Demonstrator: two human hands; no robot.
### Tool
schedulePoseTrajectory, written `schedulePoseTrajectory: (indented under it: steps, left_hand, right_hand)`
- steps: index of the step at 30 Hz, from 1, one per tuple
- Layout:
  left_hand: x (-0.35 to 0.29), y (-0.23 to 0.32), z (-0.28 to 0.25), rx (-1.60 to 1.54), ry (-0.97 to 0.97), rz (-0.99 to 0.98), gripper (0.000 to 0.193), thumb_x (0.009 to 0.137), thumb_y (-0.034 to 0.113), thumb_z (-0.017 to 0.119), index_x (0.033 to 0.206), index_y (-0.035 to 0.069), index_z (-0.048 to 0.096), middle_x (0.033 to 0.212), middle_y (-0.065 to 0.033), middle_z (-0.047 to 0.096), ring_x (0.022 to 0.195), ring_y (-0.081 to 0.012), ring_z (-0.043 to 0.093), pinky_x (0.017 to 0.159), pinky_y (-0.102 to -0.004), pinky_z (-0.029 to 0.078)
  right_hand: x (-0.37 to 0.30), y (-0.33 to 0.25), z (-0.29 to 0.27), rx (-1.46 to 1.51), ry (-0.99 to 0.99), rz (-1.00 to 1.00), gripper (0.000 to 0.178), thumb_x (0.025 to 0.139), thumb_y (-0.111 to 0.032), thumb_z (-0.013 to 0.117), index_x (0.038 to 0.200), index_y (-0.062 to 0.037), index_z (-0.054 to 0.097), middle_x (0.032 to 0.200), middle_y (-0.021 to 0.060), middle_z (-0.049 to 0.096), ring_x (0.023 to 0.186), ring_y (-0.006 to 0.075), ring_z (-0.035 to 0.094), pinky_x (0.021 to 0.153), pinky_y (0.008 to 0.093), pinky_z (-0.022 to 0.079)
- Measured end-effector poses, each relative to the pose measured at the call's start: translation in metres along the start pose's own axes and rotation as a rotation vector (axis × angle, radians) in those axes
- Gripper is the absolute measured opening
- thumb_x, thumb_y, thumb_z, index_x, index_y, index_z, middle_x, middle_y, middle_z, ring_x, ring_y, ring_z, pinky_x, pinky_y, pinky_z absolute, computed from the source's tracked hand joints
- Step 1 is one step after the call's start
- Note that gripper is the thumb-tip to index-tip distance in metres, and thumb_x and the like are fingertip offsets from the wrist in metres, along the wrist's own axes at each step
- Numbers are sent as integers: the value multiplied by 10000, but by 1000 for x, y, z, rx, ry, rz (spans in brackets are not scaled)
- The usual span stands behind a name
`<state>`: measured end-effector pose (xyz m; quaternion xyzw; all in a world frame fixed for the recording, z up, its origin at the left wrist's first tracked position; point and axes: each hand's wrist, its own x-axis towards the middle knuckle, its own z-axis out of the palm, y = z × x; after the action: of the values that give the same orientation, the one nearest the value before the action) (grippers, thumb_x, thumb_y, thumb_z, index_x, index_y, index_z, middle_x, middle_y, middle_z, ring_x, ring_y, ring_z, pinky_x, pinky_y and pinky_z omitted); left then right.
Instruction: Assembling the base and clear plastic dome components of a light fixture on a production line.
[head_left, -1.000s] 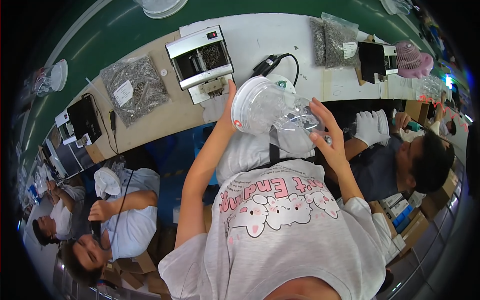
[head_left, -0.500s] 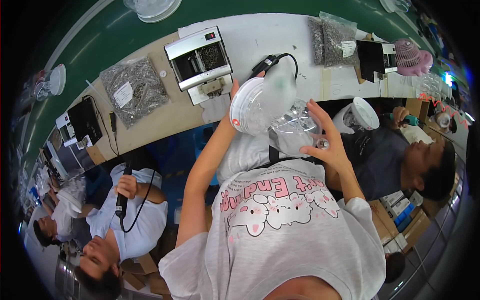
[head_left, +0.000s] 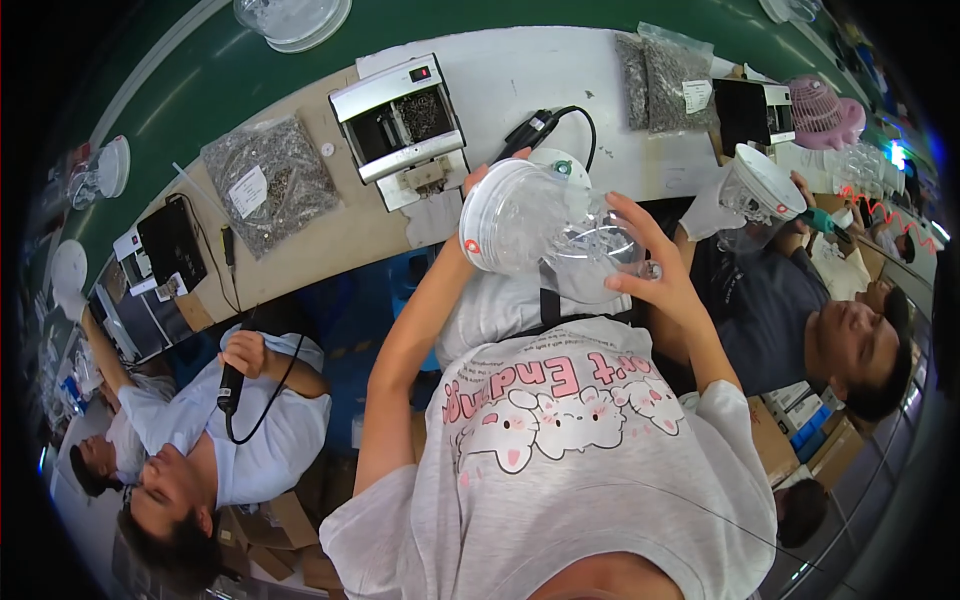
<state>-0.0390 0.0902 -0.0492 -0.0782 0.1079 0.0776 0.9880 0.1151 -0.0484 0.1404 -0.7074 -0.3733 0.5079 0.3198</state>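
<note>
Both hands clasp a clear plastic dome with a white base [head_left: 530, 225], raised above the surface's near edge: left hand [head_left: 478, 185] cupping the base, right hand [head_left: 650, 262] wrapped around the clear end. Smooth plastic could slip; a black corded tool [head_left: 525, 132] lies just beyond.
</note>
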Motion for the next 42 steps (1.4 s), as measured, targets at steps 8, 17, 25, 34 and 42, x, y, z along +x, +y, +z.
schedulePoseTrajectory:
  steps: [8, 17, 25, 34, 42]
  left_hand:
    - [4, 17, 22, 24, 148, -144, 689, 832, 552, 315, 1349, 98, 287, 1218, -164, 486, 1113, -322, 476, 954, -458, 365]
    - [4, 11, 15, -1, 191, -104, 649, 844, 525, 307, 1370, 147, 262, 1247, -152, 462, 1129, -304, 457, 963, -457, 349]
    - [6, 9, 16, 43, 190, -83, 640, 829, 479, 335, 1376, 157, 254, 1259, -150, 449, 1152, -312, 436, 963, -466, 349]
    - [13, 20, 2, -34, 213, -145, 592, 855, 499, 341, 1317, 129, 364, 1090, -109, 576, 1001, -290, 555, 890, -453, 420]
    - [1, 23, -1, -166, 50, -124, 611, 858, 521, 332, 1333, 136, 342, 1116, -131, 564, 1020, -294, 545, 896, -459, 414]
  right_hand:
    - [6, -16, -5, 288, 67, 187, 726, 709, -208, 694, 1333, -111, 335, 1323, 101, 379, 1178, 216, 402, 981, 375, 328]
    - [5, 13, 10, 187, 148, 12, 692, 714, -191, 683, 1316, -67, 366, 1362, 172, 319, 1208, 237, 380, 995, 344, 284]
    - [6, 9, 15, 218, 204, 16, 602, 729, -172, 669, 1272, -66, 432, 1351, 163, 346, 1209, 229, 383, 997, 337, 283]
    - [37, -7, -8, 376, 218, 331, 504, 800, -342, 575, 1267, -199, 452, 1298, 125, 406, 1222, 208, 350, 899, 356, 363]
    - [39, 6, -7, 250, 15, -96, 840, 605, -117, 753, 1324, -47, 325, 1364, 98, 328, 1271, 223, 282, 1032, 346, 222]
